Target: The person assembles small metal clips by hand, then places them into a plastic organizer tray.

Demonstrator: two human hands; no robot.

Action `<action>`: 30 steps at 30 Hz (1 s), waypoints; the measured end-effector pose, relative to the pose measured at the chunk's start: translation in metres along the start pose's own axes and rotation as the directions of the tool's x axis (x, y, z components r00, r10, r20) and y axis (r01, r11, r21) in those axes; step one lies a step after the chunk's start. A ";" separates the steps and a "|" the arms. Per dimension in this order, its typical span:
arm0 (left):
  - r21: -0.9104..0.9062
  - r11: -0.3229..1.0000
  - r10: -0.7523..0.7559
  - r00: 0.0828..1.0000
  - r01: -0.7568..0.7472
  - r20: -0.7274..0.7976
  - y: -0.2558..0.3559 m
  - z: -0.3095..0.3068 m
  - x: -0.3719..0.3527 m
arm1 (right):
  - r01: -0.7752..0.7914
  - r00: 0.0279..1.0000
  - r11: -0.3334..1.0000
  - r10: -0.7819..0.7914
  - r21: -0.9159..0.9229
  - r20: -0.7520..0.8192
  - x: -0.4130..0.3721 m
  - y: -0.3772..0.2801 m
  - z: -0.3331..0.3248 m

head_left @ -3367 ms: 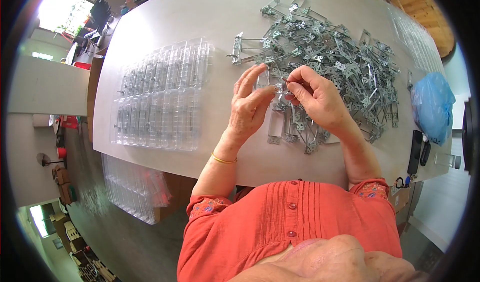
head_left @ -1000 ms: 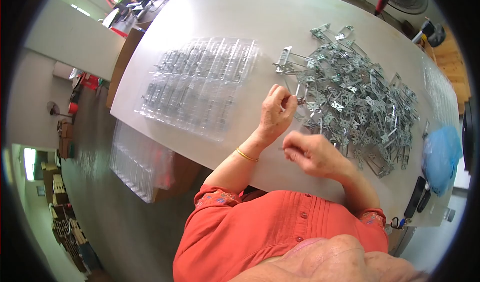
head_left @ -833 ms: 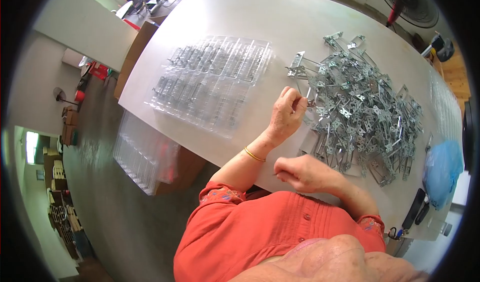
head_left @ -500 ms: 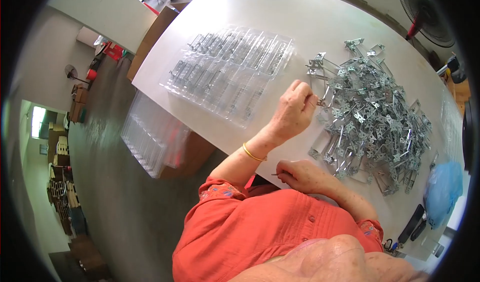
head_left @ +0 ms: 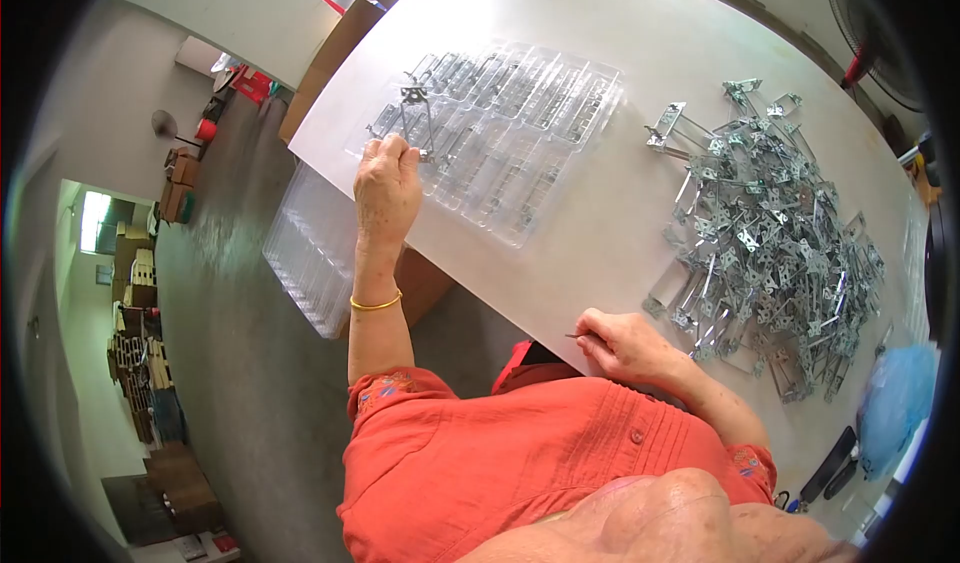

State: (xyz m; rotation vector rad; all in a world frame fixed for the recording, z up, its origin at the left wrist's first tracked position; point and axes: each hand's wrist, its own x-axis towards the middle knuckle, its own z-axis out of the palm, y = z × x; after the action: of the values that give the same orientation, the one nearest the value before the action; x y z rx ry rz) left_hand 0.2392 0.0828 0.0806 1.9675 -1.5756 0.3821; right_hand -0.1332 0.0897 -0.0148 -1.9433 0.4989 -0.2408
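My left hand (head_left: 389, 185), with a yellow bangle on the wrist, is closed on a metal bracket (head_left: 413, 96) with a flat perforated plate and thin rods. It holds the bracket over the left end of a clear plastic tray (head_left: 515, 228) whose slots carry similar metal pieces. By the table's near edge, my right hand (head_left: 630, 346) is closed around a thin dark stick-like piece (head_left: 574, 336), only its tip showing. Most of that piece is hidden in the fingers. To the right lies a big heap of metal brackets (head_left: 770, 243).
A stack of clear trays (head_left: 310, 253) stands below the table's left edge. A blue plastic bag (head_left: 897, 403) and a black phone-like object (head_left: 828, 465) lie at the right edge of the white table (head_left: 560, 273). A fan (head_left: 875, 33) stands beyond the far right corner.
My left hand has moved left from beside the bracket heap to over the tray, carrying a bracket. My right hand stays near the table edge. The whole view has shifted slightly.
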 end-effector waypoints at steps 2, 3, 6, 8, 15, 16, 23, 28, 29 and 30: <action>0.023 1.000 -0.004 0.994 0.002 0.110 -0.004 0.005 -0.005 | 0.002 1.000 1.000 -0.002 0.011 -0.006 0.002 0.002 0.000; 0.035 0.999 -0.006 0.986 0.000 0.166 -0.005 0.007 -0.007 | -0.001 1.000 1.000 0.001 0.007 -0.008 0.002 0.002 0.001; -0.025 0.998 -0.043 0.956 0.053 0.289 -0.002 0.018 -0.009 | -0.011 1.000 1.000 0.011 -0.014 -0.008 0.002 0.001 0.001; 0.005 0.999 -0.041 0.945 0.042 0.324 -0.003 0.026 -0.008 | -0.016 1.000 0.999 0.016 -0.039 0.004 0.002 -0.001 -0.002; 0.064 0.998 -0.014 0.910 -0.013 0.414 0.005 0.037 0.000 | -0.018 1.000 1.000 0.018 0.020 -0.014 0.002 0.000 -0.002; 0.079 0.997 -0.010 0.908 -0.026 0.419 0.005 0.039 0.001 | -0.013 1.000 1.000 0.013 0.015 -0.015 0.002 0.001 -0.002; 0.110 0.993 -0.017 0.884 -0.039 0.466 0.003 0.046 -0.001 | -0.004 1.000 1.000 0.004 0.027 -0.007 0.001 0.004 -0.002; 0.171 0.984 -0.024 0.902 -0.055 0.431 0.006 0.050 -0.003 | -0.004 1.000 1.000 0.004 0.002 -0.002 0.000 -0.002 -0.005; 0.181 0.982 -0.020 0.915 -0.058 0.402 0.008 0.049 -0.003 | -0.011 1.000 1.000 0.011 -0.008 -0.005 0.000 -0.004 -0.006; 0.187 0.980 -0.012 0.927 -0.062 0.374 0.012 0.050 -0.003 | -0.013 1.000 1.000 0.013 -0.017 0.003 0.000 -0.004 -0.006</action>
State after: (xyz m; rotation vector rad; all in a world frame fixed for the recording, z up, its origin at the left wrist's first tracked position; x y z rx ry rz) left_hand 0.2206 0.0538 0.0427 2.2768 -1.8590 0.1822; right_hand -0.1349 0.0865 -0.0087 -1.9560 0.5133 -0.2260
